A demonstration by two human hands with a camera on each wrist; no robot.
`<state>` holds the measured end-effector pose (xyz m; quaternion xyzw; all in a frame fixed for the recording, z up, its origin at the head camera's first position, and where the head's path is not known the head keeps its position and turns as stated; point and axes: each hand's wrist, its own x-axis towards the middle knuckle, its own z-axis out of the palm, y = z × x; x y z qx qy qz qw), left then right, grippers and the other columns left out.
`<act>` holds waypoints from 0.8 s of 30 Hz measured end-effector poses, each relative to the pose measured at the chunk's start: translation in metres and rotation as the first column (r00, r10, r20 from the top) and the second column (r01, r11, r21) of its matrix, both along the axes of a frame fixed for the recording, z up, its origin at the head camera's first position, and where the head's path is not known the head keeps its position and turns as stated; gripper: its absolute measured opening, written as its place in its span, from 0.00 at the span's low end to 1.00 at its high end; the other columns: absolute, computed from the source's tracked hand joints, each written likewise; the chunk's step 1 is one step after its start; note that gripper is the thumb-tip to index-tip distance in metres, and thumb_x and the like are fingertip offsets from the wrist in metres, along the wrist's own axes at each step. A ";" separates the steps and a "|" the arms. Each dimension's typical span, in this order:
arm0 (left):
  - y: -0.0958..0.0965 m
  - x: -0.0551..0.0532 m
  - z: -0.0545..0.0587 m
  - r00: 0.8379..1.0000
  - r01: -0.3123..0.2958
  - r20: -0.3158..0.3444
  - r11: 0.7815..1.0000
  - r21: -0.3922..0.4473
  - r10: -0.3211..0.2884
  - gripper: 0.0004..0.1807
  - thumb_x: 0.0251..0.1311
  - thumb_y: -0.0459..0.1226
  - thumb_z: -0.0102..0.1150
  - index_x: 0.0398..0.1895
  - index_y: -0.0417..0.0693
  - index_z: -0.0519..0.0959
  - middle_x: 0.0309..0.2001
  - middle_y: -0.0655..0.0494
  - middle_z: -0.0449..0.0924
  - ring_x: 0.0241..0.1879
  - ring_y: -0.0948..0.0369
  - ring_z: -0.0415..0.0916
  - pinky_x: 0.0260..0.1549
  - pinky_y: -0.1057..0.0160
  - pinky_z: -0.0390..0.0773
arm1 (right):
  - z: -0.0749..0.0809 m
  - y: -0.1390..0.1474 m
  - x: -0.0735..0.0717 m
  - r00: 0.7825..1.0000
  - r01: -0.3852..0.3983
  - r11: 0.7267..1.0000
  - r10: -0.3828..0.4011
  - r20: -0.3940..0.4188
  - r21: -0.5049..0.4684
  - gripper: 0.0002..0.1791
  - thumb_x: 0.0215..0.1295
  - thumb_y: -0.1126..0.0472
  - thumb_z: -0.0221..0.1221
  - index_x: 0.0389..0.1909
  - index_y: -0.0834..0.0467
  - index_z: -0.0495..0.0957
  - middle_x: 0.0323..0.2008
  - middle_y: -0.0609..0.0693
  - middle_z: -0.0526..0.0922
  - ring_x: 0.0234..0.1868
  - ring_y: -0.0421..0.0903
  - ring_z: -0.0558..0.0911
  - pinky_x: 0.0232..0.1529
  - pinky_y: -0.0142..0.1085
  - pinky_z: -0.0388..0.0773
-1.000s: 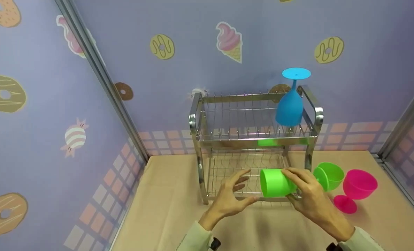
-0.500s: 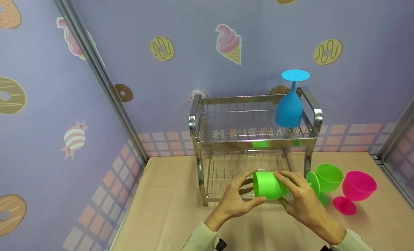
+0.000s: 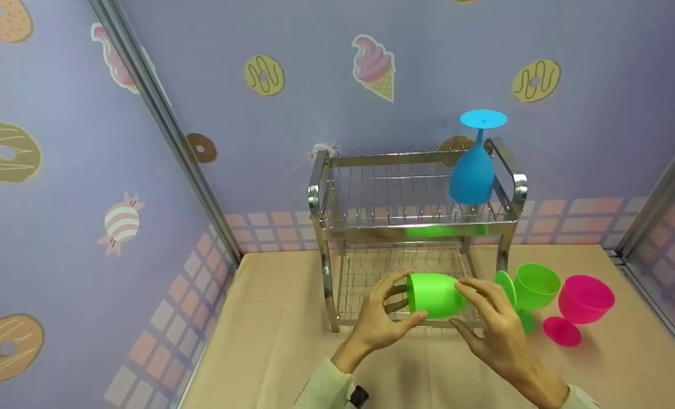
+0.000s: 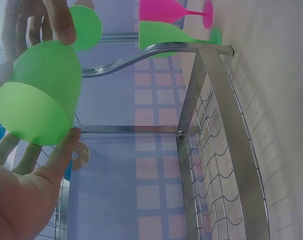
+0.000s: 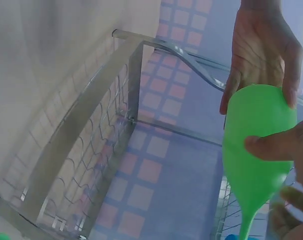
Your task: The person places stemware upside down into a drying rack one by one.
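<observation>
A green plastic goblet (image 3: 433, 296) lies sideways in the air before the rack, its mouth toward the left hand and its foot (image 3: 505, 287) to the right. My left hand (image 3: 378, 318) grips the bowl at the rim, fingers behind and thumb in front. My right hand (image 3: 496, 321) is at the stem end; fingertips touch the bowl, while the thumb stands off below it in the head view. In the right wrist view one right digit (image 5: 264, 145) overlaps the bowl (image 5: 259, 120), and other fingers blur beside the stem. The left wrist view shows the goblet's mouth (image 4: 31, 112).
Behind the hands stands a two-tier metal dish rack (image 3: 417, 232). An upside-down blue goblet (image 3: 473, 176) is on its upper tier at the right. Right of the rack, a second green goblet (image 3: 537, 287) and a pink goblet (image 3: 586, 299) stand upright on the cloth-covered table (image 3: 269, 324).
The green goblet has moved left, and my left hand has come to grip its rim. My right hand's thumb has come away from the bowl; its fingers have loosened.
</observation>
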<state>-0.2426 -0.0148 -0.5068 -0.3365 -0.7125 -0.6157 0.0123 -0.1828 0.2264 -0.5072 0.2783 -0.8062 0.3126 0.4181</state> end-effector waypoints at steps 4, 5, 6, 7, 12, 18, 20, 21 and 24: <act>-0.003 -0.002 0.003 0.999 -0.043 -0.011 0.999 0.010 0.044 0.39 0.61 0.42 0.75 0.75 0.50 0.70 0.69 0.42 0.73 0.65 0.46 0.81 0.59 0.58 0.85 | -0.020 -0.004 0.004 0.999 -0.050 0.980 0.047 -0.022 -0.194 0.28 0.54 0.65 0.81 0.55 0.67 0.84 0.50 0.62 0.85 0.52 0.50 0.84 0.61 0.21 0.77; -0.003 -0.002 0.004 0.999 -0.049 -0.007 0.999 0.014 0.049 0.39 0.60 0.42 0.75 0.75 0.50 0.70 0.69 0.41 0.73 0.65 0.46 0.81 0.59 0.58 0.85 | -0.025 -0.007 0.006 0.997 -0.068 0.962 0.074 0.012 -0.264 0.26 0.56 0.67 0.80 0.54 0.68 0.84 0.49 0.63 0.84 0.51 0.49 0.84 0.59 0.22 0.80; -0.004 -0.002 0.004 0.999 -0.052 -0.004 0.999 0.017 0.052 0.40 0.60 0.42 0.75 0.75 0.50 0.70 0.69 0.41 0.73 0.65 0.45 0.81 0.59 0.58 0.85 | -0.030 -0.011 0.007 0.992 -0.081 0.932 0.110 0.062 -0.353 0.25 0.55 0.72 0.78 0.54 0.70 0.83 0.48 0.63 0.84 0.50 0.49 0.85 0.57 0.24 0.81; -0.003 -0.002 0.005 0.999 -0.053 -0.001 0.998 0.019 0.053 0.40 0.60 0.41 0.75 0.75 0.50 0.70 0.69 0.41 0.73 0.65 0.46 0.81 0.59 0.57 0.85 | -0.034 -0.015 0.009 0.980 -0.086 0.887 0.158 0.123 -0.455 0.26 0.53 0.77 0.77 0.54 0.71 0.82 0.49 0.64 0.84 0.51 0.50 0.85 0.57 0.26 0.83; -0.001 0.000 0.004 0.999 -0.047 0.023 0.999 0.027 0.047 0.40 0.59 0.41 0.75 0.74 0.50 0.70 0.69 0.43 0.73 0.64 0.47 0.81 0.59 0.56 0.85 | -0.043 -0.032 0.016 0.813 0.062 0.537 0.462 0.355 -0.842 0.30 0.68 0.80 0.63 0.69 0.73 0.69 0.61 0.55 0.81 0.63 0.43 0.83 0.67 0.33 0.81; 0.003 0.003 0.002 0.999 -0.031 0.025 0.999 0.041 0.030 0.40 0.58 0.40 0.75 0.73 0.45 0.70 0.68 0.42 0.74 0.64 0.47 0.81 0.58 0.56 0.85 | -0.037 -0.035 0.010 0.666 0.086 0.207 0.716 0.211 -0.975 0.30 0.83 0.69 0.52 0.80 0.64 0.54 0.68 0.43 0.75 0.69 0.36 0.78 0.73 0.33 0.74; 0.004 0.004 0.002 1.000 -0.019 0.023 0.999 0.036 0.018 0.40 0.59 0.41 0.74 0.74 0.45 0.69 0.69 0.42 0.73 0.64 0.47 0.81 0.59 0.56 0.85 | -0.035 -0.035 0.009 0.642 0.067 0.162 0.749 0.167 -0.984 0.28 0.84 0.68 0.50 0.79 0.58 0.55 0.69 0.42 0.73 0.70 0.36 0.78 0.74 0.33 0.74; 0.005 0.004 0.001 1.000 -0.013 0.024 0.999 0.033 0.013 0.40 0.59 0.41 0.74 0.74 0.44 0.69 0.69 0.42 0.73 0.65 0.48 0.81 0.59 0.56 0.85 | -0.035 -0.035 0.008 0.632 0.060 0.143 0.761 0.149 -0.988 0.26 0.85 0.67 0.49 0.78 0.56 0.57 0.70 0.42 0.72 0.70 0.36 0.77 0.74 0.33 0.74; 0.005 0.005 0.001 1.000 0.001 0.022 1.000 0.026 -0.002 0.41 0.60 0.42 0.73 0.74 0.41 0.68 0.70 0.41 0.72 0.65 0.48 0.80 0.60 0.55 0.85 | -0.034 -0.037 0.006 0.609 0.046 0.101 0.786 0.108 -0.994 0.23 0.85 0.67 0.48 0.75 0.51 0.63 0.71 0.42 0.72 0.71 0.36 0.77 0.74 0.34 0.73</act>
